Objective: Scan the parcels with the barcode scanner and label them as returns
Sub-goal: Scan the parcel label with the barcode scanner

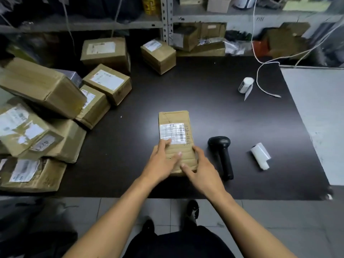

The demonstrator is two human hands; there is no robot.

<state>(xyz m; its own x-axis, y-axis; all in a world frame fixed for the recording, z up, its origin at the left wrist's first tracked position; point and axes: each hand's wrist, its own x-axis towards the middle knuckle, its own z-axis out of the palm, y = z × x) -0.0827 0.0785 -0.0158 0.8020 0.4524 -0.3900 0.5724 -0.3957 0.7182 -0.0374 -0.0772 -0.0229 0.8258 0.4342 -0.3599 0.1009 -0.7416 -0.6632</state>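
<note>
A flat brown parcel (pixel 175 118) lies in the middle of the black table (pixel 214 112), its white barcode label (pixel 172 133) facing up. My left hand (pixel 161 162) rests on the parcel's near left part with straight fingers touching the label's edge. On the parcel's near right corner lies my right hand (pixel 202 169), fingers spread over top and side. Just right of it, the black barcode scanner (pixel 222 155) lies on the table, untouched. A white label roll (pixel 260 155) sits further right, and a second roll (pixel 245 85) lies at the back right.
Several taped brown parcels (pixel 42 108) are piled along the table's left side, with two more (pixel 158 54) at the back. A white cable (pixel 264 77) loops onto the table's back right. Metal shelves (pixel 167 21) with boxes stand behind. A grey surface (pixel 320 112) adjoins on the right.
</note>
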